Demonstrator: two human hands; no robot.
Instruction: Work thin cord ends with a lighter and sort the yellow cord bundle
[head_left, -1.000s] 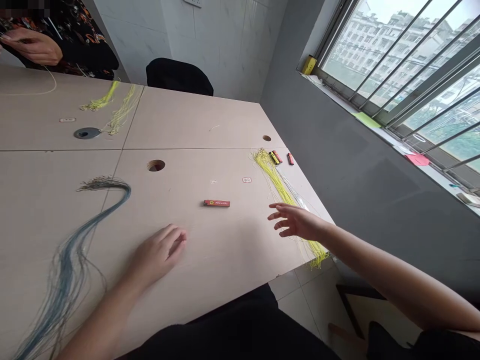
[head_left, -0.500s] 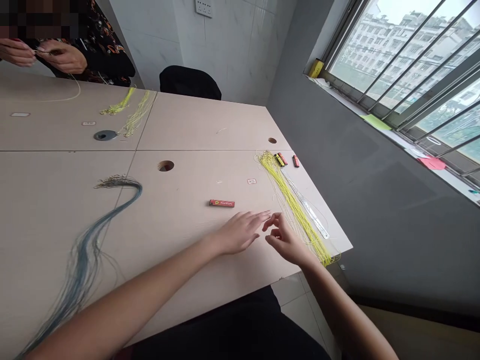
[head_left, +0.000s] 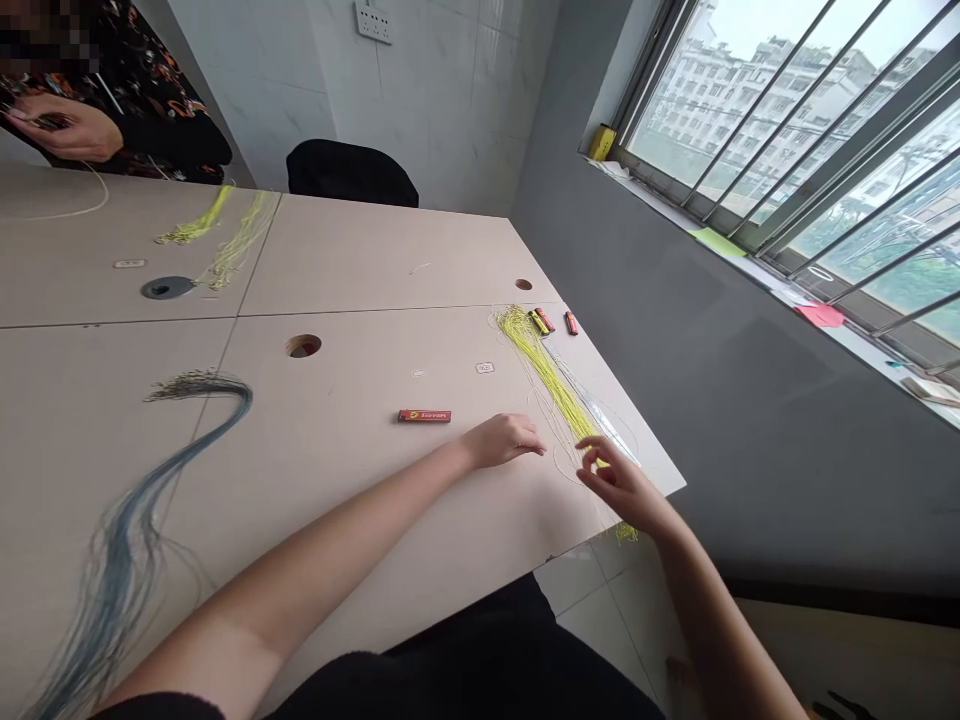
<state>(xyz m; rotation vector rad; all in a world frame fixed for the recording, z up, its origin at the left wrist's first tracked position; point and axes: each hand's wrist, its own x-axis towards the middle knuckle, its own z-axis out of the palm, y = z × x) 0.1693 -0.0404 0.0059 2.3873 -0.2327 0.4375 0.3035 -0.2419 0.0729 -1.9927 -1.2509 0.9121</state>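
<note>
A long bundle of yellow strings (head_left: 541, 368) lies along the right end of the beige table (head_left: 360, 260), its lower end hanging past the edge. My left hand (head_left: 504, 441) rests on the table just left of the bundle, fingers pressed together with their tips on a loose thin strand. My right hand (head_left: 616, 480) hovers over the lower part of the bundle, fingers curled in a pinch at the strings; whether a strand is between them is not clear.
A red lighter (head_left: 424, 416) lies left of my left hand. More lighters (head_left: 551, 321) sit at the bundle's top. A blue-grey string bundle (head_left: 142, 500) spreads at left. Another person's hand (head_left: 64, 128) works far left beside yellow strings (head_left: 217, 235). A black chair (head_left: 351, 174) stands behind.
My left hand crossed from the table's middle to the yellow bundle. My right hand shifted down and right onto the bundle's lower part and curled into a pinch.
</note>
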